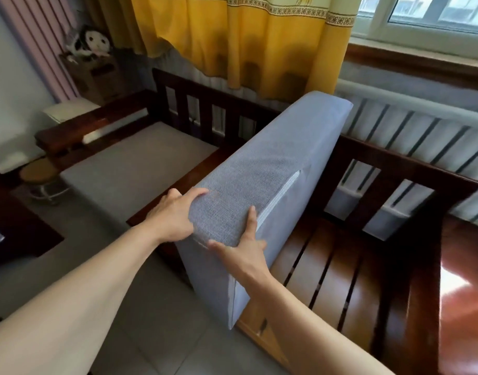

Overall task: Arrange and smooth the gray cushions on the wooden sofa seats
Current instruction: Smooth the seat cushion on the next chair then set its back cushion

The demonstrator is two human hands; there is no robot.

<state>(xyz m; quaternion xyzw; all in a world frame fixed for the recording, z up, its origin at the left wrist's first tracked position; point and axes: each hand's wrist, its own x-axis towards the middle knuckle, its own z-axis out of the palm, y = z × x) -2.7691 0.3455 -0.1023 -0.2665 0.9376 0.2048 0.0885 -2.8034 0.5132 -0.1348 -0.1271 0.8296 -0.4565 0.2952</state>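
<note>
Right now my left hand (173, 216) grips the near top corner of the thick grey woven-fabric cushion (262, 169), thumb laid over the top edge while my fingers curl round the far face, where I cannot see them. My right hand (239, 246) presses on the same corner from the other side, thumb along the zip seam and fingers spread flat on the fabric; how far the palm wraps the edge is hard to tell.

I hold the cushion on edge, tilted, its lower corner hanging in front of the front rail of the dark wooden sofa (367, 255). It hides the divider between two seats. To its right the slatted seat (327, 263) lies bare, glossy with glare; the right arm of the sofa is blurred and cut off by the picture's edge.

Beyond the cushion, on the left seat, a second flat grey cushion (140, 163) lies in place, its near part covered by my left hand and the raised cushion.

A yellow curtain (246, 44) hangs behind the backrest, covering part of the white ribbed radiator (421, 131). A black-and-white plush toy (89, 43) sits in the far corner, too soft to make out well.
</note>
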